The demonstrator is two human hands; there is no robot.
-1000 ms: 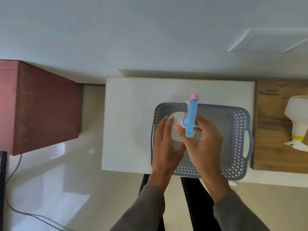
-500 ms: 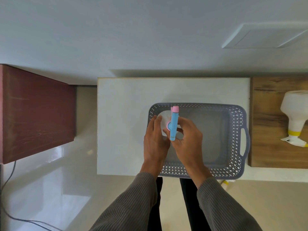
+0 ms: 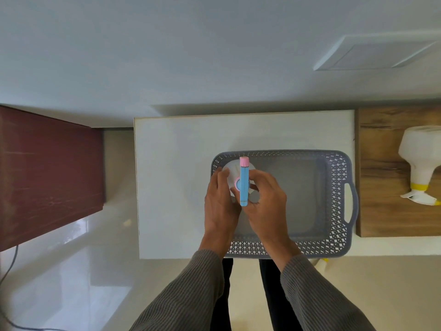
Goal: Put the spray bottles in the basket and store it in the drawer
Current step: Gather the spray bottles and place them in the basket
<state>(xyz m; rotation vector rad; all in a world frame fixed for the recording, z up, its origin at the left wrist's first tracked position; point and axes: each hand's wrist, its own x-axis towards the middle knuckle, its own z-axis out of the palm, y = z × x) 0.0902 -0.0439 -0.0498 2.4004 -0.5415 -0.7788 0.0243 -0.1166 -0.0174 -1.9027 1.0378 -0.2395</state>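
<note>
A grey perforated basket [image 3: 338, 185] sits on a white table top [image 3: 174, 177]. In its left end stands a white spray bottle with a blue and pink spray head [image 3: 244, 185], upright, seen from above. My left hand [image 3: 219, 206] wraps the bottle's left side. My right hand [image 3: 265, 201] grips it from the right, near the spray head. A second white spray bottle with a yellow collar [image 3: 420, 161] lies on its side on a wooden surface to the right, untouched.
The wooden surface [image 3: 381, 175] adjoins the white top on the right. A dark red cabinet [image 3: 47, 173] stands to the left across a gap of glossy floor. A cable [image 3: 9, 271] runs along the floor at far left. A small yellow-tipped thing [image 3: 322, 262] shows below the basket's front edge.
Both hands have lowered the blue and pink bottle into the left end of the basket, shifting it slightly left. The spray head has turned to point straight away from me.
</note>
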